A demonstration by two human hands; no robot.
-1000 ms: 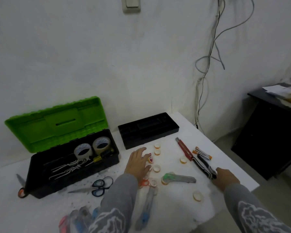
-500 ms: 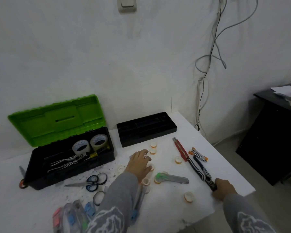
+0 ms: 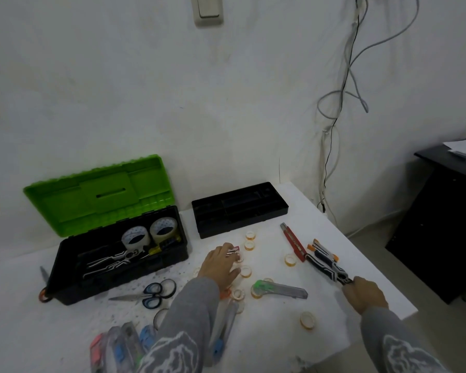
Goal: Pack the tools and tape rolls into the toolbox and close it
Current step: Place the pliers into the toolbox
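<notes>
1. Right hand (image 3: 365, 294) has slid slightly toward the near right corner of the table (image 3: 267, 332) since a second ago, taking the pliers (image 3: 324, 265) with it. Left hand (image 3: 221, 265) stays among the small tape rolls (image 3: 290, 259)
2. Right hand: knuckles up, fingers clenched round the head end of the pliers. Handles point away up-left, and one handle tip meets the lower end of the red cutter (image 3: 293, 242)
3. Left hand: palm down mid-table, fingers bent over the small tape rolls. Something pink shows at the fingertips; can't tell whether it is pinched or only touched
4. Toolbox (image 3: 119, 275) sits at the left of the table, lid (image 3: 100, 195) open and tipped back against the wall. Inside: two large tape rolls (image 3: 136, 238) on edge side by side at the right end, a second pliers (image 3: 111, 262) lying flat, and a yellow-handled screwdriver (image 3: 159, 247) just below the rolls
5. Tray (image 3: 240, 208) lies out of the toolbox, just to its right, near the wall
6. Still on the table: scissors (image 3: 148, 292) in front of the toolbox, green-nosed cutter (image 3: 279, 289) between the hands, small tape rolls scattered around both hands, and one near the front edge
7. Materials: toolbox base is black plastic, lid bright green with a ribbed rim. Tray is black with moulded compartments. Pliers handles are black with white lines. Small tape rolls are clear tape on yellowish cores. Scissors have steel blades and blue-black loops. Table is white and speckled near the toolbox. Sleeves (image 3: 194, 319) are grey with a white print
</notes>
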